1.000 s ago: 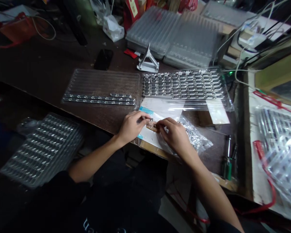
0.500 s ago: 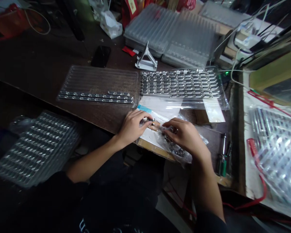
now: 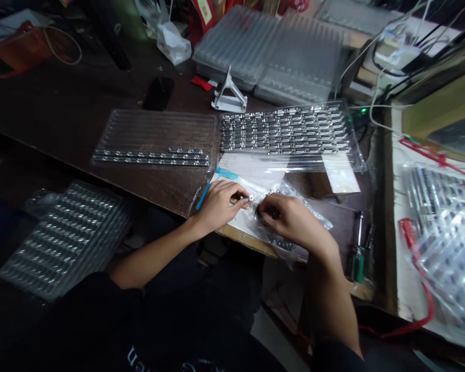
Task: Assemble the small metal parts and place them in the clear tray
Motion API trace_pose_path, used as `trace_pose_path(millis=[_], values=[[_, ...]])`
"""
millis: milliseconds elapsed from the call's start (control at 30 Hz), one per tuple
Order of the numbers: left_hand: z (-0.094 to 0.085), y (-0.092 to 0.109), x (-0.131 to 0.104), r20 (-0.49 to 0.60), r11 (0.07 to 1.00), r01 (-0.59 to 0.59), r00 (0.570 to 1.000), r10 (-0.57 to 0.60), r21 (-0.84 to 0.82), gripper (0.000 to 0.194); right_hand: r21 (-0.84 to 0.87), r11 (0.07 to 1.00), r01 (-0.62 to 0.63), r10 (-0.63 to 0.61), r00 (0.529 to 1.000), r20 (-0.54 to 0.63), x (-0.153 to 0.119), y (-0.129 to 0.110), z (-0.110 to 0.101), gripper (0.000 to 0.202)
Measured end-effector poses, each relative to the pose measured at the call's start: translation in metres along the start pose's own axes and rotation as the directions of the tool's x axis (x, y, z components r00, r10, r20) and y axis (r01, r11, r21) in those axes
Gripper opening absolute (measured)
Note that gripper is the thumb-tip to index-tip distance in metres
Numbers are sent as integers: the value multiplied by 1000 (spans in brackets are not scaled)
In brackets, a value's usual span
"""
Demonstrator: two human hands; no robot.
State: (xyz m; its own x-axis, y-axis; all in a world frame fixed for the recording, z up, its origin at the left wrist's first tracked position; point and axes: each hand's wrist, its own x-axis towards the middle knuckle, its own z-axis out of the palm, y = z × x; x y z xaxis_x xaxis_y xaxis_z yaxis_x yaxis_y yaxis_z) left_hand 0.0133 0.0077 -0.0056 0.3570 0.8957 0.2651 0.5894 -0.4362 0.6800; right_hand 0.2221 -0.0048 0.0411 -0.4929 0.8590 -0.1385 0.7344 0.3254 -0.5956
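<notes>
My left hand [image 3: 220, 204] pinches a small silvery metal connector [image 3: 248, 198] between thumb and fingertips, above a white sheet [image 3: 238, 216] on the bench edge. Just to the right, my right hand [image 3: 290, 216] has its fingers curled together over a clear plastic bag [image 3: 284, 243] of small dark metal parts; what its fingertips hold is hidden. Beyond my hands, a clear ridged tray [image 3: 287, 164] carries rows of similar silvery connectors. Its left neighbour, another clear tray [image 3: 139, 126], has a few rows of them along the near side.
Stacked clear trays [image 3: 232, 46] stand at the back, behind a white stand [image 3: 229, 98]. A phone [image 3: 158, 94] lies at the back left. A green-handled screwdriver [image 3: 357, 261] lies at right. Filled trays [image 3: 62, 237] are piled low at left, and wrapped trays [image 3: 445, 237] at far right.
My hands have drawn slightly apart. The connector in my left hand now shows at the fingertips, and my right hand's fingers have curled down into the bag.
</notes>
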Motion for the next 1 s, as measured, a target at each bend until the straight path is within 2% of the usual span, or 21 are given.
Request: trace_pose_path(millis=[267, 333, 400, 467, 567, 767, 867, 1000], values=[[1, 0, 1, 15, 999, 33, 999, -34, 5, 6, 35, 998, -45, 52, 971, -231, 3, 7, -2, 17], [0, 1, 0, -10, 999, 6, 1000, -6, -37, 5, 15, 997, -71, 73, 956, -285, 6, 7, 2, 14], [-4, 2, -2, -84, 993, -40, 996, 30, -115, 4, 11, 998, -64, 64, 945, -320, 12, 5, 9, 14], [-8, 1, -5, -158, 979, -70, 987, 40, -190, 5, 26, 1000, -11, 19, 950, -313, 18, 1, 17, 17], [-14, -4, -13, -182, 970, -52, 983, 9, -236, 14, 15, 996, 83, -77, 968, -237, 25, -7, 29, 19], [-29, -17, -21, -167, 983, 10, 985, -41, -182, 24, -260, 960, 107, -146, 980, -138, 26, -20, 41, 27], [-45, -26, -13, -143, 994, -3, 990, -13, -112, 17, -322, 940, 110, -155, 981, -118, 25, -21, 42, 33], [-70, -49, 18, -166, 1000, 6, 986, -1, 30, 11, -236, 962, 139, -176, 974, -145, 24, -16, 37, 37]])
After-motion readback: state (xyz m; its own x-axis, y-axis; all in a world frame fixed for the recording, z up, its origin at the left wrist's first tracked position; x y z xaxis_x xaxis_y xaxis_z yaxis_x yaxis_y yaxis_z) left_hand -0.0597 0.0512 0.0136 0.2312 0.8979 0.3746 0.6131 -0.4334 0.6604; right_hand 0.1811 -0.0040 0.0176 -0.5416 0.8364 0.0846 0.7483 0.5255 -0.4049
